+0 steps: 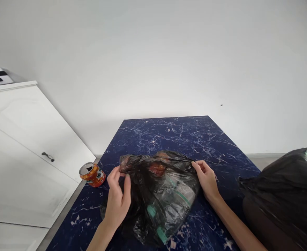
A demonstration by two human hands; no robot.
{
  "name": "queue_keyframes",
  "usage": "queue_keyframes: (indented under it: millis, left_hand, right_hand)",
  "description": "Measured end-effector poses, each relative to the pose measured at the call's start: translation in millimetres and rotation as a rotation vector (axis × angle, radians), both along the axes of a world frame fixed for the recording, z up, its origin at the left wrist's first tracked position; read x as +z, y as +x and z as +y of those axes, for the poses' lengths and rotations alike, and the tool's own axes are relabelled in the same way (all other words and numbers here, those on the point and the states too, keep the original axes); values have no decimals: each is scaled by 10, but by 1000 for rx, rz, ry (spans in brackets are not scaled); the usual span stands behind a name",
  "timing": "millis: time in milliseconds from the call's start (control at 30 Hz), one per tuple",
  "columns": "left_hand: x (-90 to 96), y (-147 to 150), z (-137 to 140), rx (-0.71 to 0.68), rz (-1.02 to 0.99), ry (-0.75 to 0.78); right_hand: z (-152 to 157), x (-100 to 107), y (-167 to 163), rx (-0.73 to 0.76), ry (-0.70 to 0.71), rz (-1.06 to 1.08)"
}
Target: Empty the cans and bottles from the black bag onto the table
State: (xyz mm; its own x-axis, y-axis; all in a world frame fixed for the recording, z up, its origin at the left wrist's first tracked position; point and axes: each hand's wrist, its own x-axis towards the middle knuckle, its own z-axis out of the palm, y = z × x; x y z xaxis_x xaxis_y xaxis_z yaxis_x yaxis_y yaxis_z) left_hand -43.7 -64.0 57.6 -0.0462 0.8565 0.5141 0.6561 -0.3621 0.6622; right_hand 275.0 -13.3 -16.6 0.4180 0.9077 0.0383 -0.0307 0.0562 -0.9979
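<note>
left hand (117, 200) | pinching black bag (161, 195) | right hand (207, 179) | gripping bag edge

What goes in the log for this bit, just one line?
left hand: pinching black bag rim | right hand: gripping bag's other side | bag: on blue table | orange can: at table's left edge

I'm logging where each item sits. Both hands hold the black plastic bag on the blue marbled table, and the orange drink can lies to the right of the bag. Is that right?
Not quite. In the head view the orange drink can lies to the left of the black plastic bag, near the table's left edge. The rest stands: the left hand and right hand both hold the bag on the blue marbled table.
</note>
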Motion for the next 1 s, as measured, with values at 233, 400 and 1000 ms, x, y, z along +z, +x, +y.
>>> queue_keyframes:
  millis: [233, 400, 1000]
  left_hand:
    - [-52, -327, -160, 112, 144, -225]
    - [-36, -341, -215, 96, 451, -381]
    - [303, 16, -465, -178, 46, -312]
  right_hand:
    - [20, -23, 3, -3, 0, -6]
    - [22, -35, 7, -9, -1, -20]
    - [-2, -25, 8, -2, -2, -50]
